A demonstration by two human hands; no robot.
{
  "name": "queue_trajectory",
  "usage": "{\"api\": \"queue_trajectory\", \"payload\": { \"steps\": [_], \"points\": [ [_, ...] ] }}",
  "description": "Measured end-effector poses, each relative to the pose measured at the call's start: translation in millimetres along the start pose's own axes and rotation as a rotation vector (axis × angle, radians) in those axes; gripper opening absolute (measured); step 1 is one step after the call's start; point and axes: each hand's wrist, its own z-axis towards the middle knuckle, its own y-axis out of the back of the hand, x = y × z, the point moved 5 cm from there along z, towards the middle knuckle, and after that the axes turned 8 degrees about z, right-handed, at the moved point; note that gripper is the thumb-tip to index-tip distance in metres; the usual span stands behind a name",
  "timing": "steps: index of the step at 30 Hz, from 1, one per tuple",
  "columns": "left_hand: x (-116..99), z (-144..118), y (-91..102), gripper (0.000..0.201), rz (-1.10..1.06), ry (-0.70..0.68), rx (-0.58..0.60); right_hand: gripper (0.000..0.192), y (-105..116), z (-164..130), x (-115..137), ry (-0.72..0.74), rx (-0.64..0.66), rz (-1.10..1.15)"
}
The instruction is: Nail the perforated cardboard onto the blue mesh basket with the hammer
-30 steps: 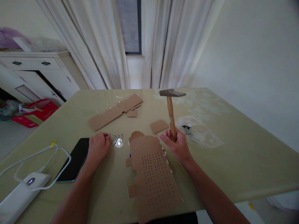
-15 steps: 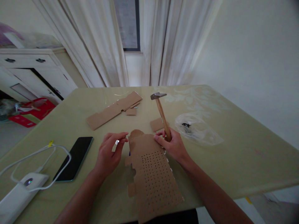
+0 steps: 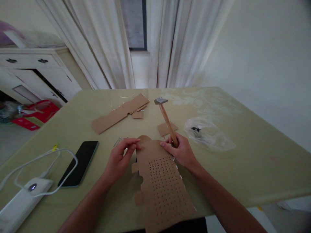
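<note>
While the right hand [image 3: 181,150] kept its fingers wrapped around the lower end of a hammer's wooden handle, the hammer [image 3: 166,120] leaned away from the person and to the left, its metal head raised above the table [image 3: 243,168]. The thumb of that hand touched the far right edge of a perforated cardboard sheet [image 3: 161,184], which lay flat on the table in front of the person and hung partly over the near edge. The left hand [image 3: 121,158] rested at the sheet's far left corner, its thumb and forefinger pinched together at the cardboard's edge; whether they held something small between them could not be told. Just beyond that hand lay a small cluster of nails [image 3: 119,141]. A dark phone [image 3: 79,163] lay face up to the left, near a white power bank [image 3: 20,202] with a looping white cable [image 3: 48,154]. Farther back sat a long cardboard strip [image 3: 119,113], and a small cardboard square [image 3: 166,128] lay behind the hammer handle. A clear plastic bag [image 3: 209,134] with something dark inside lay to the right.
</note>
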Motion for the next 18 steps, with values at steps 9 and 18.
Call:
{"api": "queue_trajectory", "payload": {
  "steps": [9,18],
  "points": [
    [3.9,-1.1,-6.1,0.021,-0.146,0.056,-0.024,0.041,-3.4,0.6,-4.4,-0.074,0.019,0.138],
    [1.5,-2.7,-8.0,0.022,-0.149,0.072,-0.031,0.039,-3.9,1.6,-7.2,-0.069,0.038,0.164]
  ]
}}
